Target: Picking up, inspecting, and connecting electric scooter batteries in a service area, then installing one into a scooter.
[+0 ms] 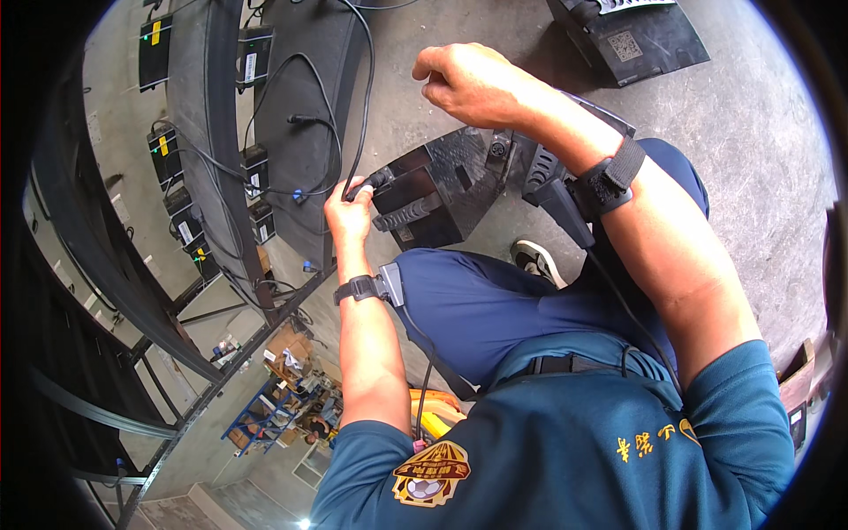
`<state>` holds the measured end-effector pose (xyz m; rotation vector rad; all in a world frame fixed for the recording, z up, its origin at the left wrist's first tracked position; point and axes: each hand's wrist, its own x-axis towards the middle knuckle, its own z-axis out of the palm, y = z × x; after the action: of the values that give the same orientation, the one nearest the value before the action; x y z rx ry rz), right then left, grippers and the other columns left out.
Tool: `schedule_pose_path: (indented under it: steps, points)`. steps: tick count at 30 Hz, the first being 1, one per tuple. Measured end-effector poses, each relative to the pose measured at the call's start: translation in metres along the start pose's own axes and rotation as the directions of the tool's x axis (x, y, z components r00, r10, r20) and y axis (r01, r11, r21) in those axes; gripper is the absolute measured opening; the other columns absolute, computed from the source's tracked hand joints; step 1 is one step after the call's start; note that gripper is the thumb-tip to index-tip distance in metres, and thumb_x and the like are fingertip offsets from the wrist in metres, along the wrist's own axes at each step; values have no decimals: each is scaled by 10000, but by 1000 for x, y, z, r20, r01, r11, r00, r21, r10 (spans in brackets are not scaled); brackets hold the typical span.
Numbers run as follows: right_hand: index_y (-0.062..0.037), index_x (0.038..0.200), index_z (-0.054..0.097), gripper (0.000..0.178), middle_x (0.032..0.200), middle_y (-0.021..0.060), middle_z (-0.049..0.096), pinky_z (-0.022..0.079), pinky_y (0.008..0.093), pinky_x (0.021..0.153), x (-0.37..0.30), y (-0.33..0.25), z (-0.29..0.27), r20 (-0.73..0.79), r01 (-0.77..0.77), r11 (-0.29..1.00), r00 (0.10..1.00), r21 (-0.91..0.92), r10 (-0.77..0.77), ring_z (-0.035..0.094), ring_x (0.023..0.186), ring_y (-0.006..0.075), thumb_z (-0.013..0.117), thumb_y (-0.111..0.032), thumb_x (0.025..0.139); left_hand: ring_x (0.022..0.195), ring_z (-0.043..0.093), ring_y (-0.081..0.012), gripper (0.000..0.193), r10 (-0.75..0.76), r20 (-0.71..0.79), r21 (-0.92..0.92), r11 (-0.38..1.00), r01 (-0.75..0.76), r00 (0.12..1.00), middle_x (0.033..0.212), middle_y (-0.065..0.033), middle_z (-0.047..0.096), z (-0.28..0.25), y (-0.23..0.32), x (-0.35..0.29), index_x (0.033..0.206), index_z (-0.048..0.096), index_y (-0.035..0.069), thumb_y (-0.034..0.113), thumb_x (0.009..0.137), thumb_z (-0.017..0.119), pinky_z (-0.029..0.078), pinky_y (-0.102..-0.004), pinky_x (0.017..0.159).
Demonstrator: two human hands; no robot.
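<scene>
My left hand [347,212] is closed around a black cable plug [378,180] at the left end of a black box-shaped unit [452,190]. The cable [365,97] runs up from that hand toward the top edge. Whether the plug is fully seated in its socket I cannot tell. The unit has a ribbed black handle [406,215] and a round socket [500,146] at its right side. Above the unit, my right hand [468,84] hangs with its fingers curled in, no object showing in them. Black straps with small devices sit on both wrists.
A second black box [632,44] stands on the concrete floor [742,115] at the upper right. Long black curved frames [208,106] with several small black modules and loose cables fill the left. A blue rack [261,411] with cartons shows at the lower left, a person beside it.
</scene>
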<state>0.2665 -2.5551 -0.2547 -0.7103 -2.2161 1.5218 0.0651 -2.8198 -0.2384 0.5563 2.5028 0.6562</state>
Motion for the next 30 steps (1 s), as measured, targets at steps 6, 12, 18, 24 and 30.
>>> schedule_pose_path:
  steps: [6,12,18,24,30]
  points:
    - [-13,1009,675,245,910,224,689,512,450,854,0,1,1,-21,-5,1000,1000,27,5,668,913,377,573,-129,818,728,610,-88,228,125,12,214,969,-124,992,846,-12,686,3,20,-10,1028,688,10,6,800,704,484,-242,692]
    - [-15,1014,673,247,913,226,688,511,452,856,0,2,2,-2,-13,999,1000,31,13,669,907,378,572,-135,822,783,631,-102,231,182,26,173,968,-183,983,870,-50,707,-2,11,-7,1021,691,14,17,794,733,504,-258,738]
    - [22,1033,626,232,914,216,684,515,426,800,-1,1,0,-1,20,1000,1000,1,-20,668,872,365,590,-126,858,782,652,-107,232,209,74,266,938,-221,975,889,-94,722,-3,19,-7,1016,692,27,30,789,740,510,-266,730]
    - [20,1032,625,230,910,216,682,513,423,803,-2,0,-1,37,1,1000,999,9,-1,665,873,366,581,-124,858,745,651,-108,246,331,122,349,868,-353,936,836,-113,709,-7,19,-2,1010,692,30,46,771,747,513,-272,706]
    - [14,1043,626,226,905,212,678,512,423,807,-3,-2,-1,52,-14,1000,999,-18,15,667,870,358,571,-121,871,751,641,-111,219,183,201,298,925,-238,962,836,-87,710,-13,29,6,1002,686,11,34,787,726,512,-273,714]
